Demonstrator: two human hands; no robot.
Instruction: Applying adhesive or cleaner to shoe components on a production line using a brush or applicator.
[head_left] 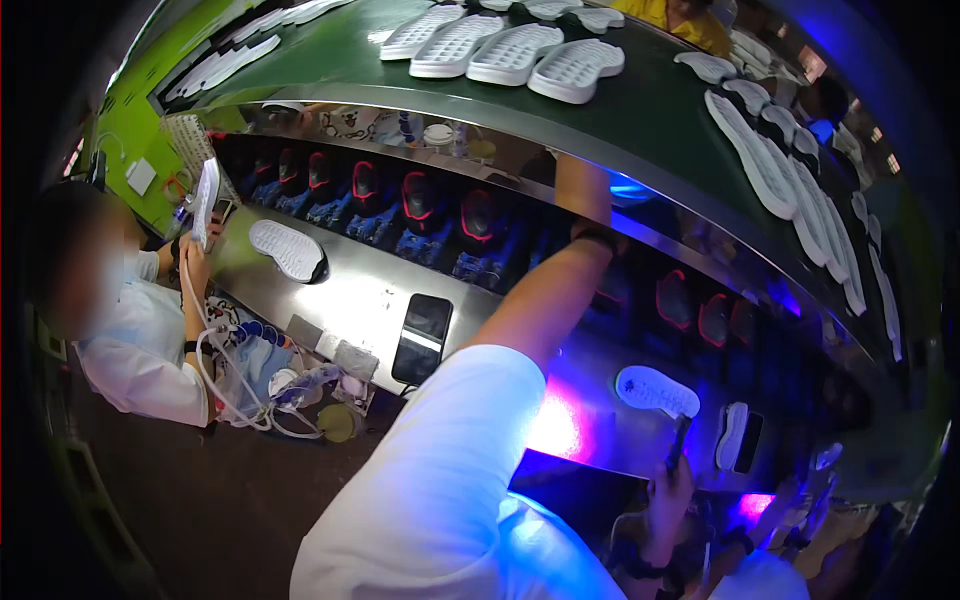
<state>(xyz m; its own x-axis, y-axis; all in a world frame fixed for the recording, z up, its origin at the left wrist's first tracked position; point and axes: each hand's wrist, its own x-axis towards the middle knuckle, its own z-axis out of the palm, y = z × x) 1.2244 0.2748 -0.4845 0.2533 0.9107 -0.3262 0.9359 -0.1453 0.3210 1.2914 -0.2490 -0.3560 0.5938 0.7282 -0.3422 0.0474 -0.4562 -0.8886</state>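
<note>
My left arm, in a white sleeve, stretches forward over the steel bench to the dark slot beneath the green conveyor. My left hand (612, 243), just past a dark wristband, is mostly lost in shadow, so its fingers are hidden. Low on the right, my right hand (668, 498) is closed around a slim dark tool (680, 440), whose kind I cannot make out. The tool's tip is at the near end of a white shoe sole (648, 388) lying on the bench in blue light; whether it touches is unclear. Several dark shoe uppers (418, 202) with red edges line the slot.
White soles (575, 72) stand in rows on the green conveyor (650, 75). A black phone (422, 338) and another sole (287, 250) lie on the steel bench (350, 285). At left a co-worker holds a sole (206, 200); co-workers' hands (775, 515) are at lower right.
</note>
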